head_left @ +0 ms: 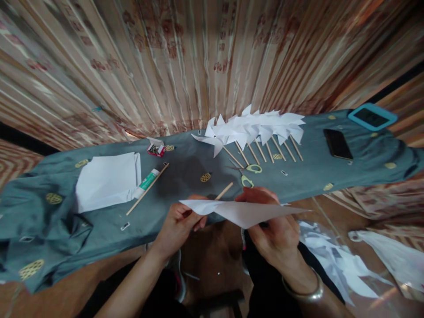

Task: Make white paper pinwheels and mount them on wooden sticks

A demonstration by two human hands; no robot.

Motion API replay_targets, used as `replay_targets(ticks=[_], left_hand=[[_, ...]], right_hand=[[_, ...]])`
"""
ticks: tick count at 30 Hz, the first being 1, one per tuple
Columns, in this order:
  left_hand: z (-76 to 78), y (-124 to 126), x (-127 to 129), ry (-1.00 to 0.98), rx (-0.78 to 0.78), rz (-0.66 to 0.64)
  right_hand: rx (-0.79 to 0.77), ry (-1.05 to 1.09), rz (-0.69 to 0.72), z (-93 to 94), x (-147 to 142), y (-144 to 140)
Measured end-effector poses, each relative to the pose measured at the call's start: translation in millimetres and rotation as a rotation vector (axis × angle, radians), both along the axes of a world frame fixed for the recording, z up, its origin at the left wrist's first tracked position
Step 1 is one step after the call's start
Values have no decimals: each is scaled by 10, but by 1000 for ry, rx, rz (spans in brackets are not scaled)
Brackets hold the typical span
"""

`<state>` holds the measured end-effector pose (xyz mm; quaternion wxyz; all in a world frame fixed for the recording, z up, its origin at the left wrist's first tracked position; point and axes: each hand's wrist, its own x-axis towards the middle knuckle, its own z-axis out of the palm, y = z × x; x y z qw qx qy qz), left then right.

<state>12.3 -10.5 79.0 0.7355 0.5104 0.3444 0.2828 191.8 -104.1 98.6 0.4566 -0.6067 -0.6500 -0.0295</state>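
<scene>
Between my hands, just over the table's front edge, is a white paper pinwheel [238, 213] seen nearly edge-on. Its wooden stick [224, 191] pokes out behind the paper toward the table. My left hand [183, 218] pinches the pinwheel's left side. On the right side, my right hand [273, 225] grips the paper, with fingers behind it and the thumb below; its fingertips are partly hidden. A row of finished white pinwheels [255, 126] with wooden sticks lies at the back of the table. Green-handled scissors [247, 172] rest just beyond my right hand.
On the left are a stack of white paper [106, 181], a glue stick [147, 182], a loose wooden stick [147, 190] and a small box of pins [155, 148]. A phone [338, 144] and a blue-framed device [372, 117] lie right. Paper scraps [341, 256] fill a bag on the floor.
</scene>
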Motion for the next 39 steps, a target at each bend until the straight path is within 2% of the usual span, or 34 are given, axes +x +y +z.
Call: replay_targets(ticks=[6, 16, 30, 39], left_hand=[[-7, -36, -14, 25, -13, -39], [47, -39, -9, 56, -31, -61], [-55, -77, -12, 75, -100, -85], [5, -76, -17, 75, -88, -113]], right_hand=[[119, -38, 32, -18, 20, 25], [62, -33, 80, 30, 9, 23], [90, -42, 43, 25, 12, 39], [67, -55, 47, 68, 28, 32]])
